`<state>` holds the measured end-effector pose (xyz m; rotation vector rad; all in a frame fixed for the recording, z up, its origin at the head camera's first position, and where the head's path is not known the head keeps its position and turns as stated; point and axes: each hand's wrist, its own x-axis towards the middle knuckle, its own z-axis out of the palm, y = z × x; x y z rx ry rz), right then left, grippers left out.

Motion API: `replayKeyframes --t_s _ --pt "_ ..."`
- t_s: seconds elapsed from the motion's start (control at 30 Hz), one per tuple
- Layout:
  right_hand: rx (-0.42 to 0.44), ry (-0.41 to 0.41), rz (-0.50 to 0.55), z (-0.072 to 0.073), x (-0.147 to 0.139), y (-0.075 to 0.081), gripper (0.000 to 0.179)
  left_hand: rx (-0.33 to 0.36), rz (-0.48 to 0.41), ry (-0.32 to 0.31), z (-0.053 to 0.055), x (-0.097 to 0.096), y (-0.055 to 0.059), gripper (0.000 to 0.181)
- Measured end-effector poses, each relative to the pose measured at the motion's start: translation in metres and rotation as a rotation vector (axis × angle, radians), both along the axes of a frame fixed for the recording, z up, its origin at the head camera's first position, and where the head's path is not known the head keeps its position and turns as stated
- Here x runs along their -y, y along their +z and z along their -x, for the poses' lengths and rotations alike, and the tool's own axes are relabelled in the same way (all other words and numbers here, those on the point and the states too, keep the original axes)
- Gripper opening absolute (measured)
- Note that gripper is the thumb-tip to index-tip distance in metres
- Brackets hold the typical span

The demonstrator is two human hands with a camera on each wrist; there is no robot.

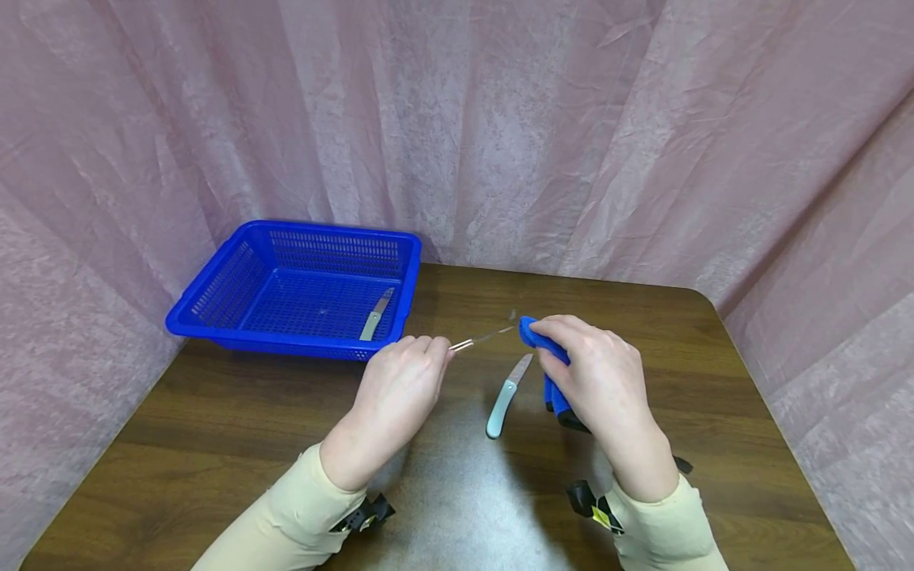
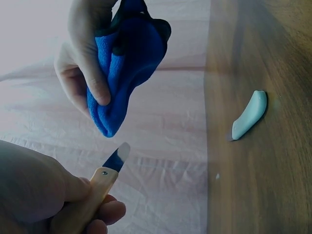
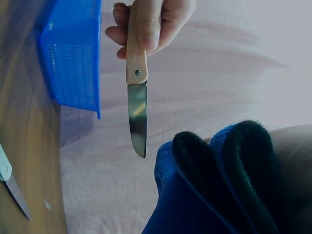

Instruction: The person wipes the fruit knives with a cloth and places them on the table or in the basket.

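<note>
My left hand [image 1: 407,385] grips the peach-coloured handle of a folding knife [image 3: 137,73], its blade [image 3: 138,117] out and pointing toward the right hand. In my right hand [image 1: 600,373] is a folded blue cloth [image 2: 129,58] with dark edging, pinched between thumb and fingers. The cloth's tip is close to the blade tip, with a small gap between them in both wrist views. Below and between the hands, a second folding knife with a pale mint handle [image 1: 502,408] lies unfolded on the table, its blade pointing away from me.
A blue plastic basket [image 1: 243,337] stands at the back left of the brown wooden table [image 1: 236,428]. Inside it, a knife with a pale greenish handle [image 1: 370,326] leans at the right side. Pink curtains [image 1: 485,135] hang behind the table and along its sides.
</note>
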<state>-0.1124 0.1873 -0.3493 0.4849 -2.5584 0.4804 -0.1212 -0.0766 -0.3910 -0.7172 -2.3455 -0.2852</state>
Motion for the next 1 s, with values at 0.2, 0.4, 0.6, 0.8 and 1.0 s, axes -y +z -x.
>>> replayKeyframes --t_s 0.2,0.4,0.6,0.8,1.0 --pt "-0.019 0.023 0.001 0.0001 0.0007 -0.0006 0.028 0.025 0.016 0.010 -0.0006 0.0006 -0.0004 0.023" --pt "-0.019 0.034 -0.006 -0.0002 0.0008 -0.0009 0.029 0.036 0.029 0.017 -0.0014 0.0003 -0.0006 0.020" --pt "-0.019 0.040 -0.007 -0.0003 0.0009 -0.0004 0.029 0.040 -0.021 0.005 -0.0015 -0.0011 -0.0007 0.023" --pt "-0.017 0.042 -0.007 -0.0002 0.0014 0.0003 0.028 0.089 -0.018 -0.006 -0.0031 0.0004 -0.0006 0.030" --pt "-0.017 0.043 -0.006 0.0000 0.0019 0.0007 0.029 0.104 -0.009 -0.018 -0.0029 -0.0001 -0.0004 0.030"
